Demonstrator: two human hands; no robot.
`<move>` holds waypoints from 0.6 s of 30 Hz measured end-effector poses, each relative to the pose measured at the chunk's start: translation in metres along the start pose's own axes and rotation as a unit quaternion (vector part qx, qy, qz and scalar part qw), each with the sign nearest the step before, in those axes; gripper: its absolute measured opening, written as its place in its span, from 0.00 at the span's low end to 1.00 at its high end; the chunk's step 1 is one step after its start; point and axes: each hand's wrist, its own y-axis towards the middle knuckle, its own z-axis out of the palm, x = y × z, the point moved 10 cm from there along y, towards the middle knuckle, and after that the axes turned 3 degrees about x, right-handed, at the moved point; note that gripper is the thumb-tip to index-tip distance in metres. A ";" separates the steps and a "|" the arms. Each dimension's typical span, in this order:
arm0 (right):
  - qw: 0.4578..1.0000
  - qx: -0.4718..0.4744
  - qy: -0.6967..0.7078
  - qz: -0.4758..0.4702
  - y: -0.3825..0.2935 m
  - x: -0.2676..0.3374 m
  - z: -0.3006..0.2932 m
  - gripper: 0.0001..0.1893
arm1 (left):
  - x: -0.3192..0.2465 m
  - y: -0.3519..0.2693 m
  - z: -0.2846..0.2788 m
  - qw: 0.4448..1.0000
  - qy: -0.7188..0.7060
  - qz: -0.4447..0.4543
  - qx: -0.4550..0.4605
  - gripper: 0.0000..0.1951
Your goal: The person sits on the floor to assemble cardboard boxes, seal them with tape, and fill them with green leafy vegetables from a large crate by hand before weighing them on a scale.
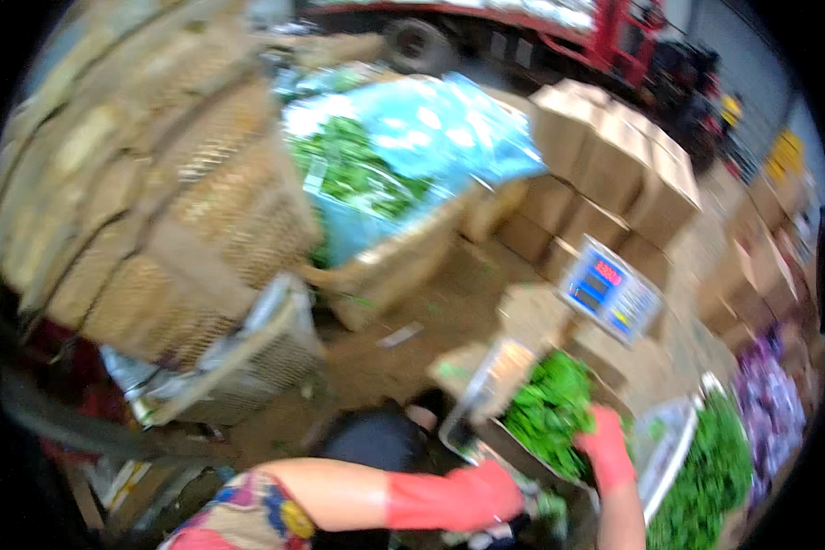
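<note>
Bright green leafy vegetables (pixel 550 402) fill an open box (pixel 522 447) low in the view, right of centre. My right hand (pixel 608 447), in a coral rubber glove, reaches to the right side of these leaves; its fingertips are partly hidden among them. My left hand (pixel 485 491), gloved the same way, is at the near left edge of the box. Blur hides its fingers and whatever they may touch. Beyond the leaves stands a digital scale display (pixel 610 289) with lit red digits.
At right is a white-rimmed crate of darker greens (pixel 705 460) beside purple bagged goods (pixel 770 405). Cardboard cartons (pixel 605 158) are stacked behind the scale. Blue plastic film (pixel 447 130) partly covers a bin of greens. Woven baskets (pixel 199 199) are stacked at left; a truck wheel (pixel 416 45) stands behind.
</note>
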 end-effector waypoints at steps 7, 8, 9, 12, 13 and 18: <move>0.970 -0.175 -0.051 -0.158 -0.031 0.073 -0.066 0.26 | -0.033 -0.013 0.023 0.872 0.412 0.261 -0.034 0.13; 0.975 -0.164 -0.009 -0.147 -0.038 0.077 -0.069 0.27 | -0.033 -0.014 0.027 0.860 0.426 0.278 -0.037 0.12; 0.976 -0.144 0.047 -0.156 -0.037 0.092 -0.073 0.28 | -0.029 -0.019 0.026 0.855 0.437 0.277 -0.046 0.12; 0.954 0.037 0.297 -0.005 -0.039 0.072 -0.070 0.39 | -0.035 -0.016 0.031 0.830 0.465 0.302 -0.067 0.10; 0.953 -0.008 0.299 0.044 -0.049 0.044 -0.071 0.38 | -0.045 -0.010 0.032 0.825 0.449 0.337 -0.069 0.10; 0.964 -0.148 0.190 0.111 -0.074 0.016 -0.097 0.23 | -0.049 0.002 0.039 0.776 0.419 0.466 -0.069 0.19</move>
